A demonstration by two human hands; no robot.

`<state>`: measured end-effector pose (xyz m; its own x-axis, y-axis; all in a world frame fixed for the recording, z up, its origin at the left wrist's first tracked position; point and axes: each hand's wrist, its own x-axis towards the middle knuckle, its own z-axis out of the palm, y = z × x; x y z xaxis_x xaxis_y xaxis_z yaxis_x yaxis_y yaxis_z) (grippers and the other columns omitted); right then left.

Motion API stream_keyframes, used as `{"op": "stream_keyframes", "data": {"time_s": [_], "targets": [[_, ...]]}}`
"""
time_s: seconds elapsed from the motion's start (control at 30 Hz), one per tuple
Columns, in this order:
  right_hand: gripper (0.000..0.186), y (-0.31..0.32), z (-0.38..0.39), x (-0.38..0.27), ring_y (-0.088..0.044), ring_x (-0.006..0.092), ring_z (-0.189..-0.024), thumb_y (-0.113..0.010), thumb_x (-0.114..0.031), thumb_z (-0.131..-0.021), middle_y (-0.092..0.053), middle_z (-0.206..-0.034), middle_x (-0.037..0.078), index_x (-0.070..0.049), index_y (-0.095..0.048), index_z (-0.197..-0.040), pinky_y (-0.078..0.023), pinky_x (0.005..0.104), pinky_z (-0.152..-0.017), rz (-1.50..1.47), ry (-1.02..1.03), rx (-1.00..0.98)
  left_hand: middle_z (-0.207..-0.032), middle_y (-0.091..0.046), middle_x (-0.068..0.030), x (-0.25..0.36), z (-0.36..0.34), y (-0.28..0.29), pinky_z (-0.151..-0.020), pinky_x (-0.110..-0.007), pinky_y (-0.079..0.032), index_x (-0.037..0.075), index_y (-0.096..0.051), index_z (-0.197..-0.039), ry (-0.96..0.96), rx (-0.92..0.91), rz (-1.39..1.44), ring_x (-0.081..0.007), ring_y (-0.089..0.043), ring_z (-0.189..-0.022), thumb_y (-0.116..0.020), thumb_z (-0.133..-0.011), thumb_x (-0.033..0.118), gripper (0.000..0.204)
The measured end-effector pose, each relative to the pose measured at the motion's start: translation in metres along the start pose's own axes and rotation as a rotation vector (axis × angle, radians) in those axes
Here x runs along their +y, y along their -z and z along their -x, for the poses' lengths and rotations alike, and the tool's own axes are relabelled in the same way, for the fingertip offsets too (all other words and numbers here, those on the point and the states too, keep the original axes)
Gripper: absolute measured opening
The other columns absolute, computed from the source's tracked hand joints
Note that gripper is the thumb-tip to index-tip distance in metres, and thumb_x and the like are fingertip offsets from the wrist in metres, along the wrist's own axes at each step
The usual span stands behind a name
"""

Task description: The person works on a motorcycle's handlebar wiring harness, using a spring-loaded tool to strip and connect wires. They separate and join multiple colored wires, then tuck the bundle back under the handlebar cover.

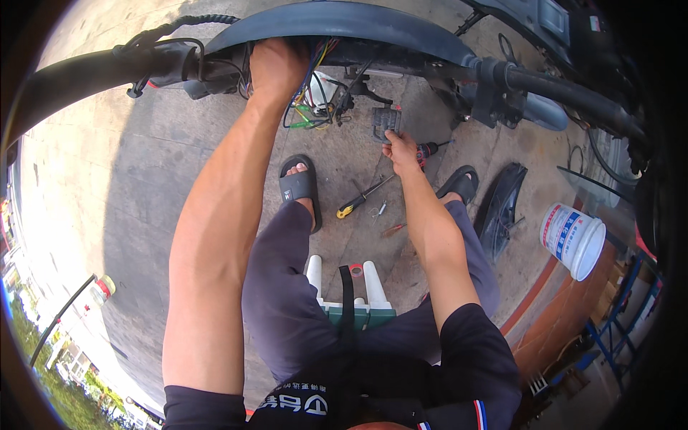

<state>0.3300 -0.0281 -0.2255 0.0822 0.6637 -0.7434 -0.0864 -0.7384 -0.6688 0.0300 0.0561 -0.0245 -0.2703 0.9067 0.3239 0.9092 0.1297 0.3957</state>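
Note:
My left hand (276,69) reaches up under the curved dark panel (337,23) of a two-wheeled vehicle's front end. Its fingers are hidden behind the panel, so what they touch does not show. Beside that hand hangs a bundle of coloured wires (308,79), with green connectors (301,125) lower down. In my right hand (403,152) is a dark grey, ribbed rectangular box (386,123), gripped at its near edge by thumb and fingers. A red and black power drill (427,150) lies on the ground right beside this hand.
Handlebars (566,87) span the top. On the ground lie a yellow-handled screwdriver (347,210), a red-handled tool (393,231) and a black curved panel (499,211). A white bucket (589,251) stands at right. Between my legs is a green and white stool (380,315).

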Motion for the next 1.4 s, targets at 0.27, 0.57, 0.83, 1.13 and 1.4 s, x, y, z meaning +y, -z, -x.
{"op": "stream_keyframes", "data": {"time_s": [0.27, 0.57, 0.83, 1.13, 1.4], "targets": [[0.018, 0.013, 0.037, -0.009, -0.058, 0.0118, -0.057, -0.069, -0.022, -0.094, -0.059, -0.078, 0.002, -0.007, -0.058, -0.095, -0.049, 0.0258, -0.049, -0.185, 0.159, 0.168, -0.086, -0.070, -0.0264, -0.010, 0.002, -0.010, -0.075, -0.048, -0.056, -0.002, -0.069, -0.090, -0.007, -0.068, -0.020, -0.0424, -0.070, -0.083, -0.061, -0.090, 0.025, 0.028], [0.031, -0.008, 0.013, 0.003, -0.061, 0.0162, -0.068, -0.070, -0.025, -0.095, -0.063, -0.085, 0.005, 0.001, -0.059, -0.109, -0.052, 0.0322, -0.060, 0.047, 0.093, 0.147, -0.078, -0.067, -0.0228, -0.037, 0.001, -0.037, -0.059, -0.051, -0.051, 0.002, -0.068, -0.080, -0.155, -0.084, -0.341, -0.0402, -0.067, -0.070, -0.059, -0.087, 0.025, 0.025], [0.043, -0.051, 0.002, -0.048, -0.062, 0.0333, -0.109, -0.073, -0.028, -0.087, -0.067, -0.113, 0.019, 0.001, -0.066, -0.117, -0.048, 0.0426, -0.095, 0.423, 0.969, 0.373, -0.068, -0.065, -0.0241, -0.025, -0.004, -0.024, -0.061, -0.051, -0.053, 0.000, -0.071, -0.080, -0.135, -0.028, -0.234, -0.0423, -0.066, -0.064, -0.055, -0.090, 0.024, 0.030], [0.030, -0.095, -0.027, -0.119, -0.067, 0.0204, -0.085, -0.066, -0.028, -0.094, -0.073, -0.095, 0.007, -0.004, -0.073, -0.111, -0.052, 0.0361, -0.078, 0.306, 0.427, -0.284, -0.083, -0.068, -0.0286, -0.017, -0.008, -0.014, -0.065, -0.052, -0.054, -0.001, -0.071, -0.083, -0.183, -0.021, -0.088, -0.0446, -0.068, -0.074, -0.059, -0.090, 0.024, 0.029], [0.042, -0.091, -0.022, -0.127, -0.058, 0.0157, -0.083, -0.076, -0.047, -0.086, -0.069, -0.095, 0.000, -0.011, -0.075, -0.107, -0.045, 0.0383, -0.071, 0.278, 0.154, -0.303, -0.082, -0.068, -0.0293, -0.009, -0.009, -0.015, -0.067, -0.051, -0.055, -0.003, -0.071, -0.084, -0.084, 0.070, -0.107, -0.0439, -0.069, -0.076, -0.061, -0.092, 0.036, 0.041]]}}
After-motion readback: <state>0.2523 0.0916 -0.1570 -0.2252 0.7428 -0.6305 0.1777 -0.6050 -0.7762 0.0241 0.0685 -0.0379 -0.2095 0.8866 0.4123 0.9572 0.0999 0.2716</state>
